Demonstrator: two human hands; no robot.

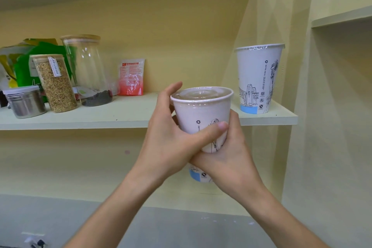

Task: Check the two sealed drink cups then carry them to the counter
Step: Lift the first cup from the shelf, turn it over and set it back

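Note:
Both of my hands hold one sealed white paper cup in front of the shelf, tilted slightly toward me so its clear film lid shows. My left hand wraps its left side, thumb across the front and fingers at the rim. My right hand grips the lower part from the right and below. The second sealed cup, white with line drawings and a blue base band, stands upright on the shelf at the right end.
On the shelf's left stand a steel tin, a grain-filled jar, a tall glass jar, green bags and a red-white sachet. A yellow wall corner and another shelf lie to the right. A grey surface lies below.

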